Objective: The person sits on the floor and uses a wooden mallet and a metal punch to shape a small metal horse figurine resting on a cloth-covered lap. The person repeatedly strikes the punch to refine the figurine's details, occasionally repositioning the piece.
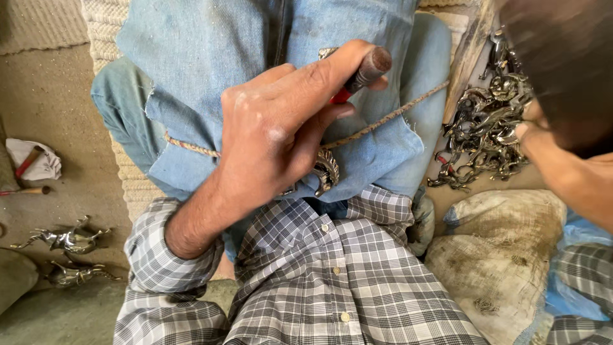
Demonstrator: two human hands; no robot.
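A seated person in a checked shirt works a small metal piece on the lap, seen from above. At far left of the frame, two wooden-handled tools (29, 176) lie by a white rag (45, 165) on the floor, and below them two finished metal figurines (67, 239) stand set aside, well apart from the work. At centre, the left hand (274, 137) is closed around a tool (364, 73) with a brown wooden handle and a red band, thumb pressed along it, seemingly for control. Just beneath the hand, a curled metal casting (325, 171) rests on a denim cloth (357, 147) spread over the knees, where a cord (396, 114) crosses it. At upper right, the right hand (536, 137) reaches to a heap of dark castings (485, 128); blur hides its grip. A stained sack (491, 255) sits at lower right.
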